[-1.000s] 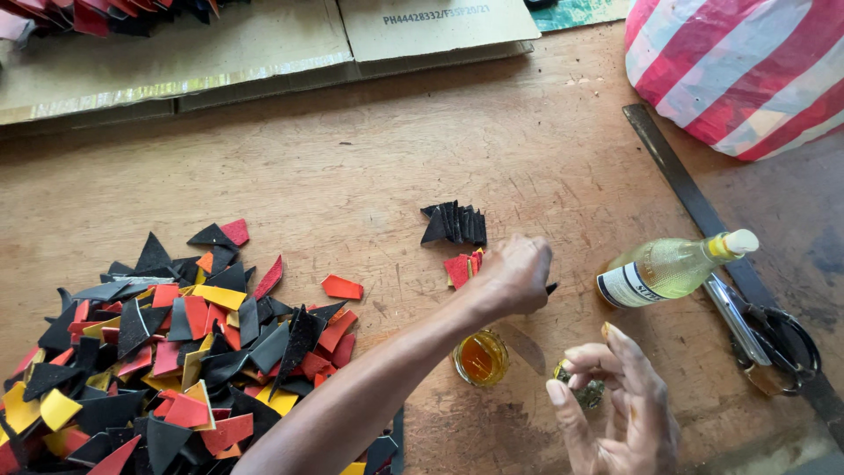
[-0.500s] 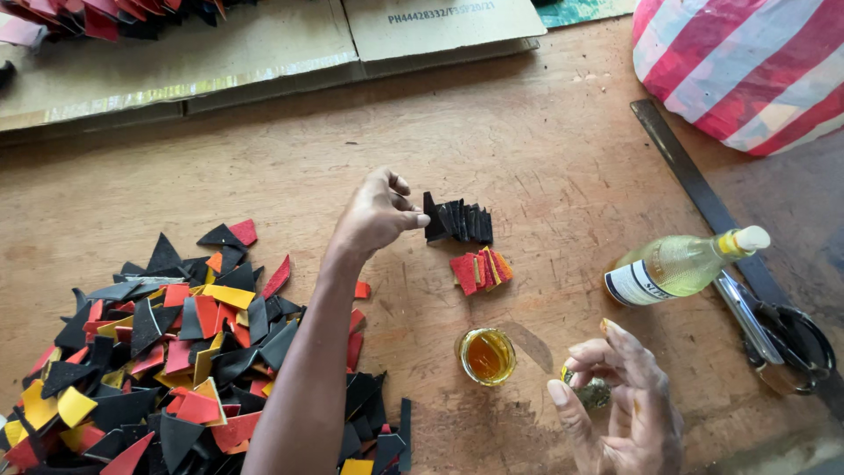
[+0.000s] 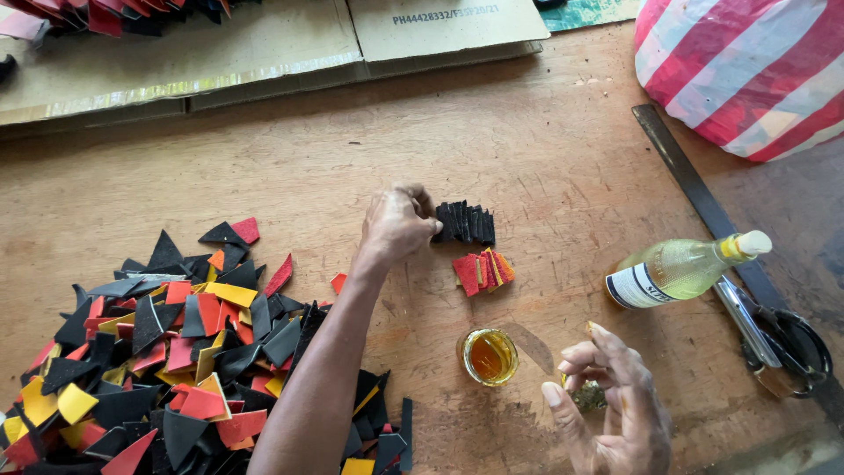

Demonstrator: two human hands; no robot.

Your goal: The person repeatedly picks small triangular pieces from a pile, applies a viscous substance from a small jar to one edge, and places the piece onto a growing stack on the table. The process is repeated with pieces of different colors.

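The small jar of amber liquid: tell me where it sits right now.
In the head view, the small jar of amber liquid stands on the wooden table, low centre, just left of the right hand and below the red-orange stack.

striped bag [image 3: 747, 70] cropped, scrap pile [image 3: 176, 352] cropped

Worn wooden tabletop [image 3: 264, 167], daylight

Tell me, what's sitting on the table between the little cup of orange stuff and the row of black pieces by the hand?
A small stack of red and orange pieces lies between the cup and the black row, seen from the head camera.
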